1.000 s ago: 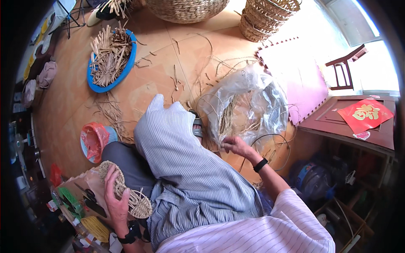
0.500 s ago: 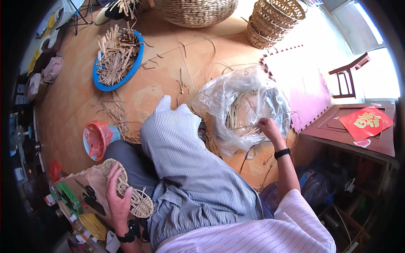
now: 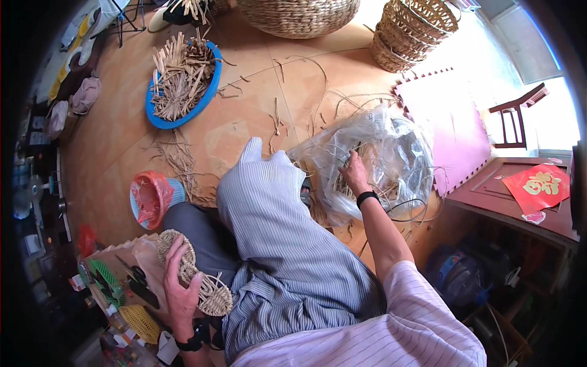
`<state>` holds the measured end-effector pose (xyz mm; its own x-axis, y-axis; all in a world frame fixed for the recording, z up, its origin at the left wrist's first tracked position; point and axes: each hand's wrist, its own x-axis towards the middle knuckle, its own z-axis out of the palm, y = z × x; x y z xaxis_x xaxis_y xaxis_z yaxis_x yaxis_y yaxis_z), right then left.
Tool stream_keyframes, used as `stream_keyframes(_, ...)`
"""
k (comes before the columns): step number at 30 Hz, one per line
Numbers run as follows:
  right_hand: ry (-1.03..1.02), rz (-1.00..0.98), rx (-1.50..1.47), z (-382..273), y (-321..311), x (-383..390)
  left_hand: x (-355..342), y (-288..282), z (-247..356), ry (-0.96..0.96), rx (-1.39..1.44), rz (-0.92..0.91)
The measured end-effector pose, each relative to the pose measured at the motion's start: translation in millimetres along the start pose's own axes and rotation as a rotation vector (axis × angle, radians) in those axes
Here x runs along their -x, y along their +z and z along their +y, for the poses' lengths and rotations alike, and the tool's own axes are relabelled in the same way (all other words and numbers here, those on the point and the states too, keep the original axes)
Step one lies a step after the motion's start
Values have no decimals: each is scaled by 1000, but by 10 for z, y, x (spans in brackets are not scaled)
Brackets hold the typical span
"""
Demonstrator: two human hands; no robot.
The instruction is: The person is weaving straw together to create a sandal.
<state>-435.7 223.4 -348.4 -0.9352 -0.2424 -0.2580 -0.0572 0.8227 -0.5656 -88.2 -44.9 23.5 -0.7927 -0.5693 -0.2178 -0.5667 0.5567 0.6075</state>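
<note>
At lower left my left hand (image 3: 181,293) grips a woven straw piece (image 3: 215,300), thumb on one side and fingers on the other. The piece has two rounded ends, and loose strands stick out by the thumb. My right hand (image 3: 354,174) reaches into a clear plastic bag (image 3: 397,144) on the floor. Its fingers are drawn together among thin straw strands (image 3: 369,156); what lies between the fingertips is too small to make out. A striped grey cloth (image 3: 263,189) covers my lap and knee.
A blue basin (image 3: 215,82) of dry stalks stands at far left, with a red-lined basket (image 3: 153,199) nearer. Woven baskets (image 3: 409,37) and a large round basket (image 3: 299,18) stand at the back. Scissors (image 3: 134,272) lie by my left hand. A wooden cabinet (image 3: 474,183) is at right.
My right hand has shifted left and slightly farther away over the bag, and the bag's plastic has changed shape. My left hand keeps its grip on the woven piece. The whole view has shifted a little.
</note>
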Motion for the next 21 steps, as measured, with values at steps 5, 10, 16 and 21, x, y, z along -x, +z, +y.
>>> stream_keyframes(5,-121,-237,-17,117,34,-86,-11,20,-8,28,5,22)
stream_keyframes(10,-343,-417,-114,-51,-437,-73,-5,20,-23,42,16,37)
stream_keyframes(16,-467,-193,534,164,-1212,-174,-17,23,-14,67,34,43)
stream_keyframes(21,-9,-200,-215,-313,-2469,-254,-16,38,-41,61,7,50)
